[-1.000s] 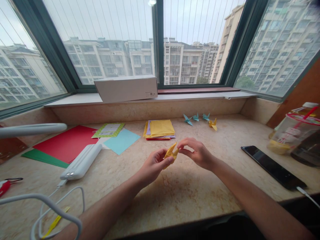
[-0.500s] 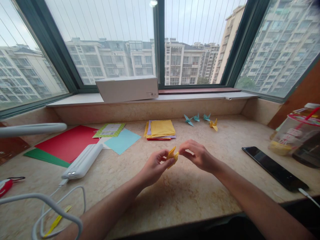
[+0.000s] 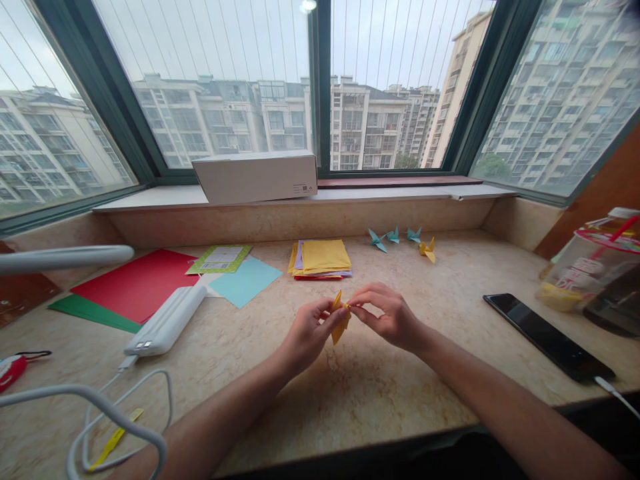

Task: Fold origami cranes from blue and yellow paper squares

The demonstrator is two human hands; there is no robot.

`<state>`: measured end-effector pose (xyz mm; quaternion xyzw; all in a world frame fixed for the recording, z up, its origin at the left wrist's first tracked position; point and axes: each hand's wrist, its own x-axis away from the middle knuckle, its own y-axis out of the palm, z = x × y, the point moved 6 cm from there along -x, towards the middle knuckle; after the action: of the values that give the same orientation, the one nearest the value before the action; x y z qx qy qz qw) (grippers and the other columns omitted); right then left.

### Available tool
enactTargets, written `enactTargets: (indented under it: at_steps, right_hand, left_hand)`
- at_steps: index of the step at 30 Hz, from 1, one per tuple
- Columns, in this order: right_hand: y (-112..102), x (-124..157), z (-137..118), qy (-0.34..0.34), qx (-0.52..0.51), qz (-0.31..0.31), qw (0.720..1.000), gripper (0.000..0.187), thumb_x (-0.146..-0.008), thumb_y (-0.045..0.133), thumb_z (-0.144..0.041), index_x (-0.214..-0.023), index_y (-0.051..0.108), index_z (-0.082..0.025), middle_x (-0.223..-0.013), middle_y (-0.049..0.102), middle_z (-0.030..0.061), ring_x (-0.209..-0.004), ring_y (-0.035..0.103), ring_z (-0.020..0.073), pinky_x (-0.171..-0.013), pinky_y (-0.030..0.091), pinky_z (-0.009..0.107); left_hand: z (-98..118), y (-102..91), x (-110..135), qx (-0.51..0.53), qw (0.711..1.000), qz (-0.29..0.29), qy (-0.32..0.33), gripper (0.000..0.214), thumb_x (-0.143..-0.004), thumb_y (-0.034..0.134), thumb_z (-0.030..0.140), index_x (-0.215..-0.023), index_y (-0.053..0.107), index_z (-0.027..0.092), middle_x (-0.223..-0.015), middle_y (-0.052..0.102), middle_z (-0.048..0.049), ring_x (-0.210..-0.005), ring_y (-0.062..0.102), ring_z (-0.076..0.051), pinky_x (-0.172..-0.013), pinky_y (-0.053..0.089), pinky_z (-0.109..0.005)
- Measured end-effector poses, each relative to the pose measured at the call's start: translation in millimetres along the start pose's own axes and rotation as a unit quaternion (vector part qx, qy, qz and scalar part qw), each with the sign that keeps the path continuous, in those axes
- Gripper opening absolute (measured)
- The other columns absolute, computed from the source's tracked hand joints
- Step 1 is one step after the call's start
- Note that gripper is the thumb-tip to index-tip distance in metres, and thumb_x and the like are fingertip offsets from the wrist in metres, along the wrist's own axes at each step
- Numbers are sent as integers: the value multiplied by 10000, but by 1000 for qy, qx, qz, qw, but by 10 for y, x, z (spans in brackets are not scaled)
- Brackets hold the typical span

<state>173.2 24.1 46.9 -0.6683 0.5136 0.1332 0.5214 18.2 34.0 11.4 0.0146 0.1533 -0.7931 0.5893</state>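
Observation:
A yellow origami crane point(image 3: 339, 323) is held up over the marbled counter, between my two hands. My left hand point(image 3: 311, 328) pinches its body from the left, thumb in front. With thumb and forefinger, my right hand point(image 3: 383, 313) pinches a small tip on the crane's right side; the tip itself is mostly covered by the fingers. Behind my hands lies a stack of yellow, purple and red paper point(image 3: 326, 257). Farther back on the right stand a finished-looking yellow crane point(image 3: 427, 250) and several light blue cranes point(image 3: 377, 240).
To the left lie red paper point(image 3: 137, 283), light blue paper point(image 3: 246, 282) and a white power bank point(image 3: 167, 321) with looping cables. A black phone point(image 3: 547, 337) and a clear plastic cup point(image 3: 570, 273) are at the right. A white box point(image 3: 255, 179) sits on the sill.
My right hand has moved slightly left and down, closing onto the crane's tip. The crane has turned in my left hand, so a wing now points downward.

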Motion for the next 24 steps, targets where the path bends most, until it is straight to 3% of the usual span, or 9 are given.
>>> enactTargets:
  at_steps: [24]
  right_hand:
    - [-27,-5,-44,47,4,31,998,56,-901,622,-201,-931,664,-223,-910,694,55,-884,639,209,-828,504,365]
  left_hand:
    - [84,-42,31,-47,998,31,21,316,-877,602,446,-786,662,150,-738,643,-17,-699,545,-154,-669,422,-253]
